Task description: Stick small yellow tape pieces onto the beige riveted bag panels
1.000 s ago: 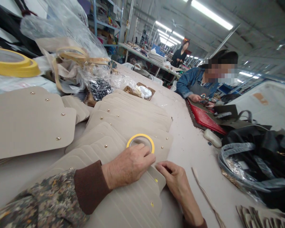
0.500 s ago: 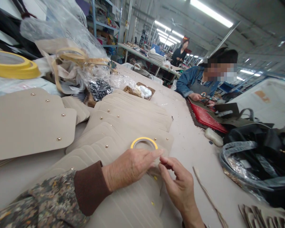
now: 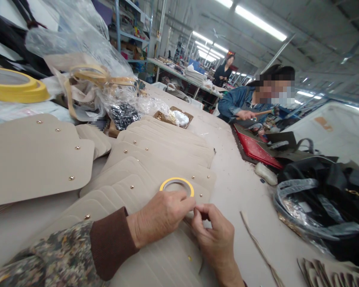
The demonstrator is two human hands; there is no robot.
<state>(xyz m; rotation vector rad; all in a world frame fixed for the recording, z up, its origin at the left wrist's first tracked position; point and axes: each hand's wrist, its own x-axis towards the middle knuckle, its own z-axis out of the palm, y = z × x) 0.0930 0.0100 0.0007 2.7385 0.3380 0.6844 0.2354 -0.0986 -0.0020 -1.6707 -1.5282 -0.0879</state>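
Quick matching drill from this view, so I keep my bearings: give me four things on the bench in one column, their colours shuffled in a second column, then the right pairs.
Things:
1. small tape roll by the left hand
2. fanned leather panels with studs
3. mat in front of the co-worker in the denim jacket
4. sleeve cuff on the left wrist

Colours:
A. red
B. brown
C. yellow
D. beige

Pairs: 1-C, 2-D, 3-A, 4-B
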